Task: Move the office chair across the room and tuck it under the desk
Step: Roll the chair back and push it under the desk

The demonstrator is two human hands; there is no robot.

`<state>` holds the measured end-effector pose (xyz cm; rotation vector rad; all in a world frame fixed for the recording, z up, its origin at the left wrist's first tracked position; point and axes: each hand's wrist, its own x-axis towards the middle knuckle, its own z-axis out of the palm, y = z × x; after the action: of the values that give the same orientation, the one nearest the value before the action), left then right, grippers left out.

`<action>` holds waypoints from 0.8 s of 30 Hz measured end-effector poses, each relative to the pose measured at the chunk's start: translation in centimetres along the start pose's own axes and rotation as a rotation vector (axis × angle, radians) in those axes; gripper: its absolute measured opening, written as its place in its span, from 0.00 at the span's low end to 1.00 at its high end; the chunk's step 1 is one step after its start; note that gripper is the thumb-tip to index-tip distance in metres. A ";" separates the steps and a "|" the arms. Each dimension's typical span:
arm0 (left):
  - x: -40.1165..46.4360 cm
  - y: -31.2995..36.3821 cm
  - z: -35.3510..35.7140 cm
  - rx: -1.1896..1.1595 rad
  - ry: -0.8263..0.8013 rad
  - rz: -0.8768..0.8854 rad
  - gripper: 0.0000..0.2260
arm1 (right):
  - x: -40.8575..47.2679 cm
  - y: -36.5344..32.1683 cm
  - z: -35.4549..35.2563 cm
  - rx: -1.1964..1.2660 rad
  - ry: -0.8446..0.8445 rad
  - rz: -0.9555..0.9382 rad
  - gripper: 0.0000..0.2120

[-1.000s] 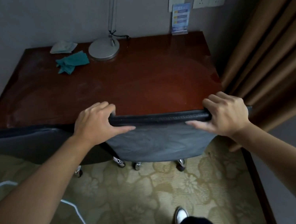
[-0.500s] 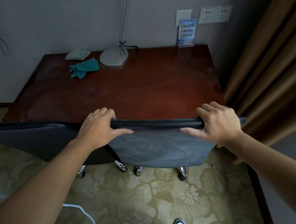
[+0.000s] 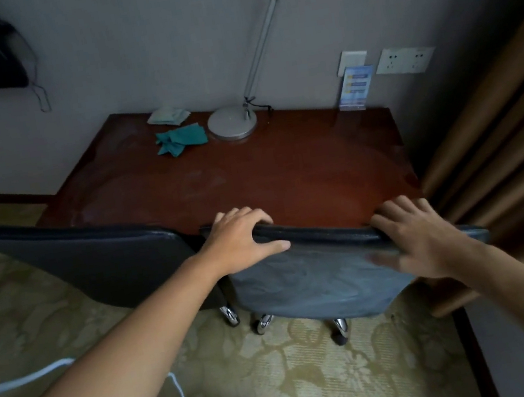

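Observation:
The office chair [image 3: 316,278] has a blue-grey leather backrest whose top edge sits against the front edge of the dark red wooden desk [image 3: 267,177]. Its seat is hidden below the desk top, and chrome casters [image 3: 264,322] show on the carpet. My left hand [image 3: 243,238] grips the left end of the backrest's top edge, fingers over it and thumb on the back. At the right end, my right hand [image 3: 419,236] lies blurred over the same edge with its fingers hooked over the top.
A second dark chair back [image 3: 92,257] stands just left of the office chair, touching it. The desk holds a lamp base [image 3: 232,123], a teal cloth [image 3: 182,139] and a card stand [image 3: 354,87]. Brown curtains [image 3: 501,145] hang close on the right. A white cable [image 3: 19,379] crosses the carpet.
The desk and chair have slid down and farther off in view as my head lifted and drew back. My right hand has shifted along the backrest edge and is now blurred.

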<state>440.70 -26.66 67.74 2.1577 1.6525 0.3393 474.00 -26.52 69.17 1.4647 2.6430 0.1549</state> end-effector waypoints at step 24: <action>-8.6 -31.1 -15.7 0.300 0.387 -0.218 0.12 | 26.9 -35.4 -5.2 0.467 0.151 0.141 0.17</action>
<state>404.82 -25.50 68.05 2.1888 2.2589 0.4952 429.43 -22.59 67.74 1.8383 2.8236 -0.3829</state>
